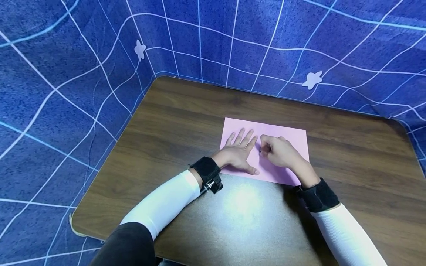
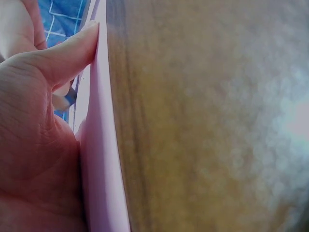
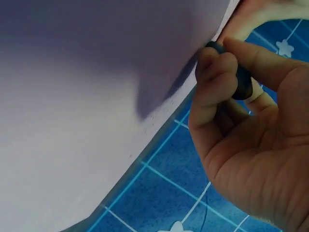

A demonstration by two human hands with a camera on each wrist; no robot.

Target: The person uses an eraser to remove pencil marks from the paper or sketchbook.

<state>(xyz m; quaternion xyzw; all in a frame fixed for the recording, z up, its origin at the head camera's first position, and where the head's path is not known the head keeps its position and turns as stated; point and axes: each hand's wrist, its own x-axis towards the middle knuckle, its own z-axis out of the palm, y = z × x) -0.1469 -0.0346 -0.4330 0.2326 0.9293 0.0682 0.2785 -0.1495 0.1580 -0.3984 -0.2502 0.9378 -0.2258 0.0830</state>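
Note:
A sheet of pink paper (image 1: 266, 170) lies on the wooden table, slightly turned. My left hand (image 1: 237, 154) rests flat on its left part, fingers spread and thumb out towards the near edge. In the left wrist view the thumb (image 2: 72, 53) lies along the paper. My right hand (image 1: 282, 150) is just right of the left one, over the middle of the sheet. Between its thumb and curled fingers it pinches a small dark eraser (image 3: 244, 86), low over the paper. Most of the eraser is hidden by the fingers. Tiny dark crumbs (image 3: 153, 117) dot the sheet nearby.
The brown wooden table (image 1: 179, 122) extends around the sheet on all sides. Blue cloth (image 1: 213, 40) with white lines and stars hangs behind and to the left. A bright light reflection shows on the tabletop in front of the paper.

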